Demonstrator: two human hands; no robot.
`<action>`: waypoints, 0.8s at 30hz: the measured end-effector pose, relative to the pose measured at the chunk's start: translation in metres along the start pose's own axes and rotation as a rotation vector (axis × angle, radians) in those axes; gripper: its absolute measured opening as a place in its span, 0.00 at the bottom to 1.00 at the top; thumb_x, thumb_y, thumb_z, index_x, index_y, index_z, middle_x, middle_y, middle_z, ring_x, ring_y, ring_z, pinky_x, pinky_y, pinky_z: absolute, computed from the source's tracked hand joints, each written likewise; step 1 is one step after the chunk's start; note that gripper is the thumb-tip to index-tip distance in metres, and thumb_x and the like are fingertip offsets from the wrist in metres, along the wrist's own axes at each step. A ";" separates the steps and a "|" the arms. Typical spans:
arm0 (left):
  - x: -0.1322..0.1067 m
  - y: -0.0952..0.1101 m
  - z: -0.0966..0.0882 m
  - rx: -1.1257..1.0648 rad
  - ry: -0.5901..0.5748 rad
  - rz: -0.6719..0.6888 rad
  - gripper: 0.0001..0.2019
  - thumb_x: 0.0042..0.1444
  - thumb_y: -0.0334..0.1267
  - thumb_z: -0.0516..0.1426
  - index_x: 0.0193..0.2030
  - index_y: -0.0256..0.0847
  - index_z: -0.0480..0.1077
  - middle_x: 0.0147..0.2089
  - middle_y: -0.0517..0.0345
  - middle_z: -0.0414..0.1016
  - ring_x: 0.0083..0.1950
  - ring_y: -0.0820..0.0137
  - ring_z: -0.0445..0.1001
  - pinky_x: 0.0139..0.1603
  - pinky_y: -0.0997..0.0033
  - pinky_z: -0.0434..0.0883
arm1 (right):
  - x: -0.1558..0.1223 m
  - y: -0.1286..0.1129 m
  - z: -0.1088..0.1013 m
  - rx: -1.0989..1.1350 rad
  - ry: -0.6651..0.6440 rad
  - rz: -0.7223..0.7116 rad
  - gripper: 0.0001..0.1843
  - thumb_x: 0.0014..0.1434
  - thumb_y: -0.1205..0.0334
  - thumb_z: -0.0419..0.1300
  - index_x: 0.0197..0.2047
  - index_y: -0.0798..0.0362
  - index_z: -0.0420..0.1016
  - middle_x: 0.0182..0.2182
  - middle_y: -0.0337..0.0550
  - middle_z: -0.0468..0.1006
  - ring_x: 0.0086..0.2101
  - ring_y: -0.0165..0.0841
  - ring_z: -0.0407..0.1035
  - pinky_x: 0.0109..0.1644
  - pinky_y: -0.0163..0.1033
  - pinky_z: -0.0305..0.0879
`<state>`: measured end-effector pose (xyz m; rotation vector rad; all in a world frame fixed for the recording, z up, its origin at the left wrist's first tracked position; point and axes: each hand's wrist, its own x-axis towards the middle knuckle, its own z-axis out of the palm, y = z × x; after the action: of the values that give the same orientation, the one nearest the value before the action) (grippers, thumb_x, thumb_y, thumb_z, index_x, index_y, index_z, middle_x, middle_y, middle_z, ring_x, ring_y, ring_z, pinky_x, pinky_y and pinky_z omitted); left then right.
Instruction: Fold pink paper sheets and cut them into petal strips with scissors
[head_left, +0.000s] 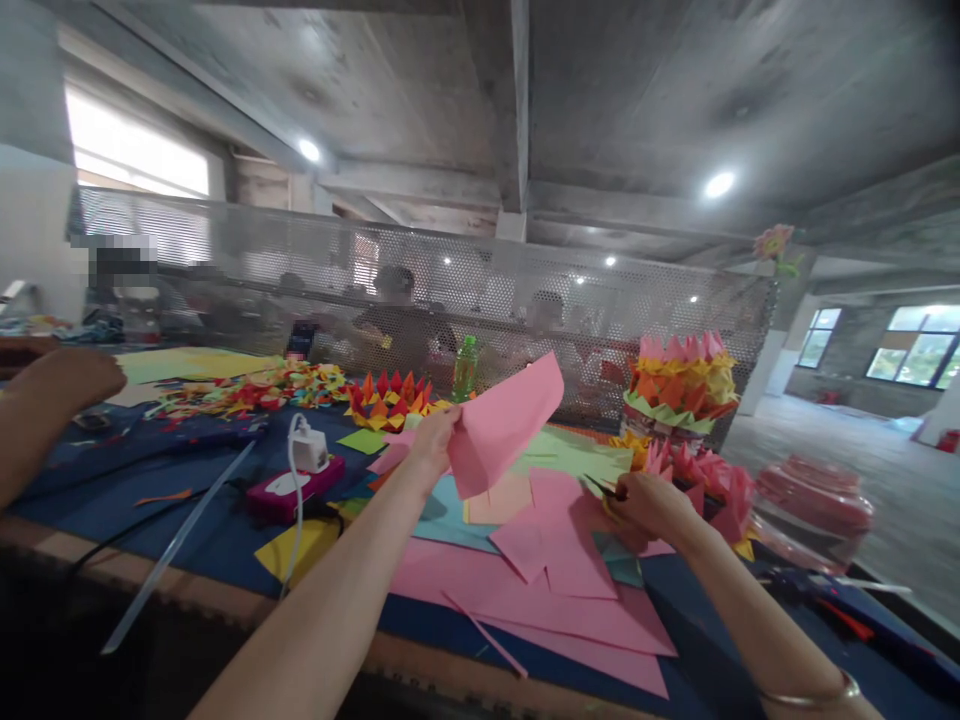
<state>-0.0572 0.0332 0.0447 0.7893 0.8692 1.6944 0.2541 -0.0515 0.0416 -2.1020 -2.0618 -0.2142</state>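
Note:
My left hand pinches the edge of a pink paper sheet, holding it tilted up above the table. In my right hand is a pair of scissors, the dark blades pointing left and the handles mostly hidden by my fingers. Below both hands lie pink paper pieces, a peach piece and larger pink sheets, overlapping on blue and green paper. A thin pink strip rests on top near the table's front edge. The scissors and the raised sheet are apart.
Folded paper flowers are stacked at right, near a pink-tinted jar and a glue gun. Left stand a purple power strip with a white charger, paper scraps, a green bottle and another person's hand.

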 end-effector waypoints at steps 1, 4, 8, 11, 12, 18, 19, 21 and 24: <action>0.000 0.000 0.000 0.015 -0.001 0.003 0.06 0.39 0.33 0.60 0.21 0.38 0.66 0.18 0.64 0.66 0.20 0.75 0.63 0.25 0.75 0.62 | -0.001 0.000 0.004 0.005 -0.020 -0.013 0.15 0.51 0.53 0.57 0.30 0.56 0.78 0.31 0.58 0.80 0.34 0.48 0.74 0.33 0.42 0.61; -0.003 -0.001 -0.001 0.068 0.001 0.043 0.07 0.39 0.34 0.61 0.21 0.39 0.65 0.18 0.65 0.65 0.20 0.76 0.63 0.25 0.76 0.61 | -0.003 0.003 0.007 0.051 -0.054 -0.064 0.11 0.47 0.57 0.60 0.27 0.57 0.78 0.29 0.57 0.79 0.33 0.48 0.74 0.34 0.42 0.61; -0.010 -0.003 0.003 0.163 -0.045 0.089 0.07 0.40 0.37 0.61 0.21 0.39 0.66 0.18 0.65 0.64 0.20 0.77 0.61 0.23 0.76 0.58 | -0.002 -0.008 -0.004 0.163 0.001 -0.131 0.17 0.58 0.55 0.51 0.33 0.57 0.77 0.33 0.55 0.79 0.37 0.42 0.73 0.40 0.42 0.63; -0.018 -0.004 0.008 0.232 -0.085 0.140 0.06 0.40 0.36 0.60 0.22 0.38 0.67 0.19 0.65 0.64 0.21 0.76 0.61 0.24 0.76 0.57 | -0.006 -0.027 -0.014 0.620 0.037 -0.111 0.33 0.66 0.48 0.32 0.43 0.57 0.74 0.37 0.53 0.79 0.36 0.37 0.73 0.38 0.39 0.66; -0.020 -0.004 0.010 0.255 -0.093 0.165 0.05 0.40 0.35 0.60 0.22 0.38 0.68 0.20 0.64 0.65 0.22 0.76 0.62 0.24 0.77 0.57 | -0.008 -0.034 -0.016 0.891 -0.021 -0.137 0.36 0.65 0.44 0.30 0.45 0.56 0.73 0.37 0.52 0.79 0.35 0.37 0.73 0.37 0.39 0.67; -0.022 -0.008 0.013 0.374 -0.155 0.239 0.06 0.43 0.38 0.61 0.27 0.38 0.72 0.24 0.61 0.72 0.27 0.73 0.67 0.28 0.77 0.61 | -0.016 -0.047 -0.011 1.490 -0.236 -0.133 0.28 0.52 0.37 0.57 0.38 0.56 0.76 0.29 0.47 0.79 0.28 0.35 0.73 0.33 0.38 0.69; -0.021 -0.009 0.012 0.355 -0.166 0.208 0.07 0.43 0.39 0.61 0.28 0.38 0.72 0.24 0.61 0.72 0.27 0.73 0.68 0.29 0.76 0.62 | -0.015 -0.046 -0.008 1.477 -0.247 -0.130 0.26 0.48 0.40 0.63 0.35 0.57 0.76 0.28 0.46 0.79 0.27 0.34 0.72 0.34 0.39 0.69; -0.019 -0.010 0.011 0.312 -0.189 0.154 0.10 0.43 0.42 0.62 0.30 0.39 0.72 0.24 0.61 0.72 0.27 0.72 0.69 0.29 0.75 0.64 | -0.011 -0.043 -0.002 1.422 -0.243 -0.121 0.24 0.40 0.44 0.69 0.30 0.58 0.76 0.24 0.43 0.78 0.25 0.32 0.70 0.32 0.37 0.67; -0.018 -0.010 0.011 0.303 -0.217 0.119 0.12 0.42 0.44 0.63 0.31 0.39 0.71 0.23 0.63 0.71 0.25 0.72 0.69 0.29 0.74 0.65 | -0.005 -0.039 0.003 1.337 -0.180 -0.103 0.23 0.37 0.44 0.70 0.23 0.58 0.75 0.19 0.38 0.74 0.20 0.27 0.64 0.25 0.32 0.60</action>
<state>-0.0384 0.0195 0.0410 1.2272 0.9534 1.5617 0.2146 -0.0555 0.0391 -1.1543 -1.5535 1.0589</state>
